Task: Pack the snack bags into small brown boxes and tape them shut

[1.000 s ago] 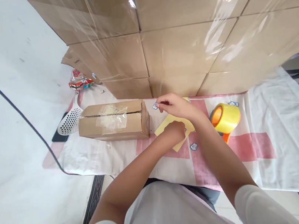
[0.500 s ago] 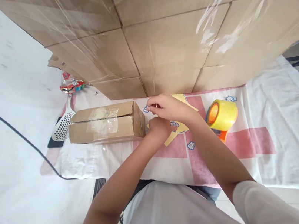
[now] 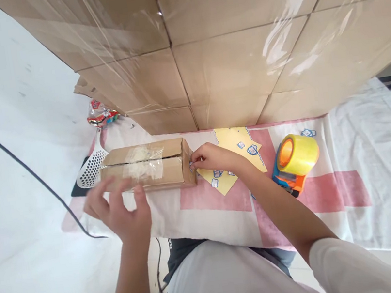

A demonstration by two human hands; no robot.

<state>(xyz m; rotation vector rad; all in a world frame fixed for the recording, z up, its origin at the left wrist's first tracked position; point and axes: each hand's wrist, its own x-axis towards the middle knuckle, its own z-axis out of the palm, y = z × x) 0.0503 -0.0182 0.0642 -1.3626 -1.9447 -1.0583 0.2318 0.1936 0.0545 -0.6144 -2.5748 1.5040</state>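
A long brown cardboard box (image 3: 176, 176), its top seam covered with clear tape, lies on the cloth. At its right end, my right hand (image 3: 215, 157) pinches a small blue-and-white sticker (image 3: 191, 166) against the end face. My left hand (image 3: 122, 211) hovers at the front left of the box, open, fingers spread and slightly blurred, holding nothing. Yellow paper sheets (image 3: 221, 135) lie under and beside my right wrist, with several small blue-edged stickers (image 3: 252, 150) on them.
A tape dispenser (image 3: 295, 161) with a yellow roll stands on the right. Large taped cartons (image 3: 223, 64) rise behind the cloth (image 3: 387, 176). To the left are a white slotted skimmer (image 3: 92, 167), a red plastic packet (image 3: 100, 114) and a black cable (image 3: 30, 169) by the wall.
My left hand has swung from beside my right hand to the box's front left, and its fingers have opened. My right hand has come down to the box's right end.
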